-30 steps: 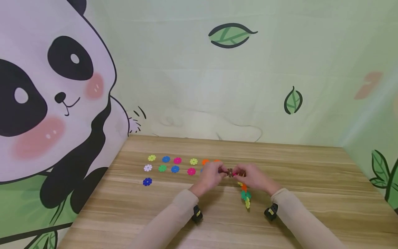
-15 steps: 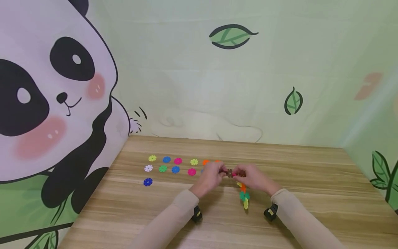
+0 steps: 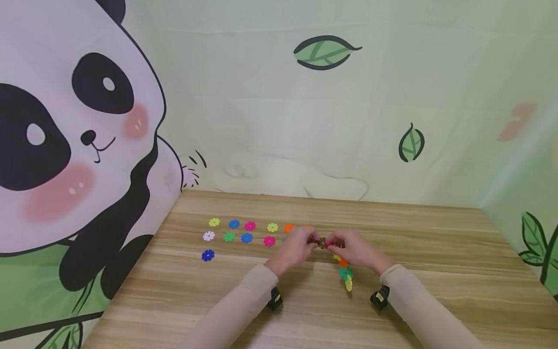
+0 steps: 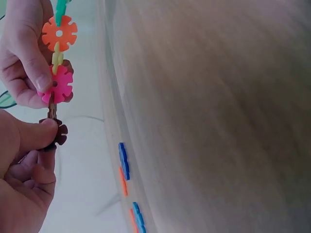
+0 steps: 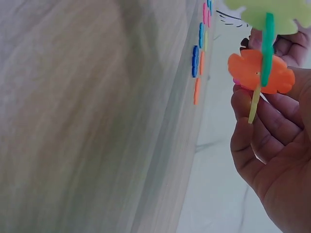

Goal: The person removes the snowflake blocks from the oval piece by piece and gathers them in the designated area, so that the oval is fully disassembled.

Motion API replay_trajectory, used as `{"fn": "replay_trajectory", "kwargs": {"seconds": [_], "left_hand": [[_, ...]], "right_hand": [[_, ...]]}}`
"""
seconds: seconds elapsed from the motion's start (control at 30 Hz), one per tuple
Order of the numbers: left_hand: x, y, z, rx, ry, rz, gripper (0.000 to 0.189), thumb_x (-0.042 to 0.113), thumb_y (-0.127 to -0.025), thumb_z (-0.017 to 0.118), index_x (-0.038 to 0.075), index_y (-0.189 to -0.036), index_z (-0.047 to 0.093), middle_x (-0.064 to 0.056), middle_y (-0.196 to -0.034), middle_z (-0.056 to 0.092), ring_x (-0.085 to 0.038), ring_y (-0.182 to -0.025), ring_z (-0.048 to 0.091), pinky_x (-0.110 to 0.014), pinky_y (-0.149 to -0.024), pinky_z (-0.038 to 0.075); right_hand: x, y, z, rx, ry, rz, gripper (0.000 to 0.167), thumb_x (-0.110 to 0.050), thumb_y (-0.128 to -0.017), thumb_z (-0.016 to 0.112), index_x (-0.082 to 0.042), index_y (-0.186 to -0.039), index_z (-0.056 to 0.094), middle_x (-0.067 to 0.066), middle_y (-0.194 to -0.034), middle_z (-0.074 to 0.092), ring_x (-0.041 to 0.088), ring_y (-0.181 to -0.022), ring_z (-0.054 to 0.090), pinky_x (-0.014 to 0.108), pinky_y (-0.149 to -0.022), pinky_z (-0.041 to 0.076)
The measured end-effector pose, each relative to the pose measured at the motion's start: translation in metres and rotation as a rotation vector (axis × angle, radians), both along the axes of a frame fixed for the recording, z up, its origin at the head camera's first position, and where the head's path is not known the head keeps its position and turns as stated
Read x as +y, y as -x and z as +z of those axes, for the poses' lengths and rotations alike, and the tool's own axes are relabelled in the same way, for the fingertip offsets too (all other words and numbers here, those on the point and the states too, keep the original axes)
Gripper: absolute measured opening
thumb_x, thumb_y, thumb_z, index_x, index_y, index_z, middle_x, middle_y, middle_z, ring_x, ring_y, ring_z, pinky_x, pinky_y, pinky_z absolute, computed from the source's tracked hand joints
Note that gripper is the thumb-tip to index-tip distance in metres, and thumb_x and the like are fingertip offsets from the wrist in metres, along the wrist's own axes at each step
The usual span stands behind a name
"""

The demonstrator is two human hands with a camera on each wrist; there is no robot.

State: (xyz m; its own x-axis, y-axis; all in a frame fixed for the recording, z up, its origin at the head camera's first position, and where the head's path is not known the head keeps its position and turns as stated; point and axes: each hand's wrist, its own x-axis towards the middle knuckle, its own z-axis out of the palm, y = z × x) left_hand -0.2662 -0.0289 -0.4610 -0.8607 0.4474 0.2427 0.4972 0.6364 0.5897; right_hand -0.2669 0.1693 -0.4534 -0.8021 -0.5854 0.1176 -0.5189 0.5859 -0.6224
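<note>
My left hand (image 3: 294,251) pinches a dark brown notched disc (image 4: 61,132) between thumb and fingers. Another brown disc (image 4: 52,110), seen edge-on in the left wrist view, joins it to a pink notched disc (image 4: 63,86). That pink one is pinched by my right hand (image 3: 355,249). From it hangs a chain of linked discs: a yellow one (image 4: 57,58), an orange one (image 5: 243,70), a green one (image 3: 346,273) and a yellow-green one (image 3: 348,283) at the free end. Both hands are close together over the wooden table (image 3: 418,242).
Loose notched discs lie flat in rows to the left, among them a white one (image 3: 209,236), a dark blue one (image 3: 208,255), a green one (image 3: 228,236) and a pink one (image 3: 269,241). My left hand partly covers the row's right end. A printed wall cloth (image 3: 261,121) stands behind.
Both hands stay almost in place, keeping their pinch on the discs. The hanging end of the chain swings slightly left, then back right.
</note>
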Motion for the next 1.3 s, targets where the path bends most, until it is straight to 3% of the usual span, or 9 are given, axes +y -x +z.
{"fn": "replay_trajectory", "kwargs": {"seconds": [0.2,0.4,0.5,0.73,0.93,1.03,1.3], "left_hand": [[0.001,-0.002,0.004,0.045,0.039,0.033,0.01,0.0,-0.085,0.067,0.007,-0.091,0.065,-0.003,-0.088,0.068,-0.009,-0.079,0.062,-0.016,-0.067,0.049],[-0.004,-0.001,0.008,-0.079,-0.074,0.028,0.008,-0.001,-0.087,0.064,0.005,-0.093,0.065,-0.007,-0.09,0.069,-0.014,-0.08,0.064,-0.019,-0.067,0.05],[-0.011,0.001,0.009,-0.104,-0.104,0.042,0.006,0.002,-0.089,0.063,0.006,-0.092,0.064,-0.005,-0.088,0.068,-0.012,-0.078,0.062,-0.021,-0.067,0.05],[-0.032,0.004,0.009,-0.084,-0.106,0.078,0.01,0.005,-0.087,0.067,0.007,-0.095,0.061,-0.002,-0.081,0.064,-0.012,-0.073,0.058,-0.023,-0.062,0.049],[-0.056,0.004,0.01,-0.181,-0.203,0.09,0.015,0.001,-0.089,0.063,0.001,-0.103,0.058,-0.007,-0.086,0.062,-0.016,-0.074,0.059,-0.025,-0.06,0.05],[-0.069,0.005,0.011,-0.216,-0.204,0.117,0.017,0.002,-0.09,0.062,0.003,-0.106,0.058,-0.007,-0.089,0.061,-0.017,-0.075,0.058,-0.025,-0.06,0.05],[-0.101,0.007,0.008,-0.162,-0.219,0.148,0.03,-0.011,-0.081,0.064,-0.002,-0.11,0.06,-0.01,-0.089,0.064,-0.02,-0.077,0.062,-0.029,-0.067,0.053]], "right_hand": [[0.001,0.001,0.0,0.008,0.016,-0.013,0.004,-0.011,-0.091,0.062,-0.009,-0.093,0.066,-0.003,-0.082,0.063,0.01,-0.071,0.054,0.025,-0.061,0.048],[0.003,0.001,0.0,0.019,0.012,-0.007,0.004,-0.012,-0.091,0.063,-0.01,-0.093,0.066,-0.004,-0.082,0.063,0.01,-0.07,0.054,0.025,-0.06,0.048],[0.003,0.0,0.0,0.014,0.01,-0.012,0.004,-0.013,-0.091,0.063,-0.01,-0.093,0.066,-0.005,-0.083,0.062,0.01,-0.071,0.054,0.025,-0.061,0.048],[0.005,-0.001,0.001,-0.006,-0.005,-0.028,0.006,-0.013,-0.091,0.063,-0.008,-0.094,0.066,0.0,-0.084,0.064,0.011,-0.072,0.055,0.025,-0.061,0.049],[0.006,-0.002,0.002,-0.018,-0.017,-0.042,0.008,-0.014,-0.091,0.063,-0.008,-0.095,0.066,0.001,-0.085,0.064,0.012,-0.073,0.055,0.025,-0.063,0.049],[0.006,-0.001,0.002,-0.013,-0.02,-0.039,0.007,-0.015,-0.091,0.063,-0.009,-0.094,0.066,-0.001,-0.085,0.063,0.012,-0.073,0.054,0.025,-0.063,0.049],[0.006,-0.001,0.002,-0.01,-0.025,-0.053,0.004,-0.015,-0.091,0.064,-0.012,-0.094,0.066,-0.005,-0.083,0.061,0.012,-0.072,0.053,0.025,-0.062,0.048]]}}
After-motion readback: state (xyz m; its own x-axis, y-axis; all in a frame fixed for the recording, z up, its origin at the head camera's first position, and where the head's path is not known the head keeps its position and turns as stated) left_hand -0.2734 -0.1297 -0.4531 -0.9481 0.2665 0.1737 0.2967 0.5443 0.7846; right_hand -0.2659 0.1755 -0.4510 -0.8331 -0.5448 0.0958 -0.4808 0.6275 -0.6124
